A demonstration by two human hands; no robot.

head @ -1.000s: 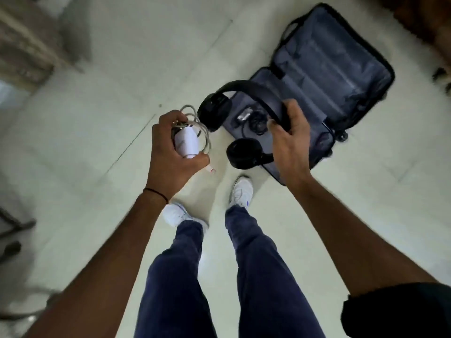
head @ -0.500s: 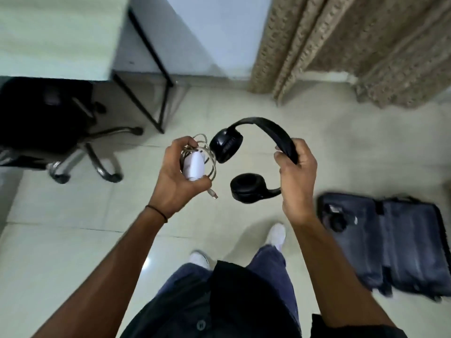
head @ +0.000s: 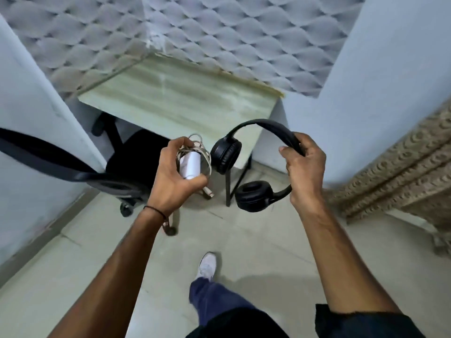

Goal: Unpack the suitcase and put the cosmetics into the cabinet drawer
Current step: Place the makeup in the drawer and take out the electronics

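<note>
Both hands are full and the person stands facing a desk (head: pixel 180 98) at the far side of the room, so the step in hand looks like carrying unpacked things to a place to set them down. Neither the suitcase nor any cabinet drawer is in view, and nothing held looks like a cosmetic; these seem to be other contents that need clearing out.

To do it well, the headphones (head: pixel 246 164) should go down on the bare desk top with the band lying flat, so the lower ear cup does not swing and knock the desk leg just behind it. The charger (head: pixel 191 164) and its cable (head: pixel 203 152) are best laid down as one bundle, with the loops kept together; a loose plug end hangs below the fist and could catch. A chair (head: pixel 127 176) stands near on the left, half under the desk, so the approach should keep right of it.

The left hand (head: pixel 174 176) is held out at mid height, knuckles up, with its fingers curled tight round the white charger and the coiled cable. The right hand (head: pixel 303 172) is level with it, well apart, fingers and thumb clamped on the right side of the headphone band, the two ear cups hanging toward the left. Both forearms reach forward, elbows bent.
</note>
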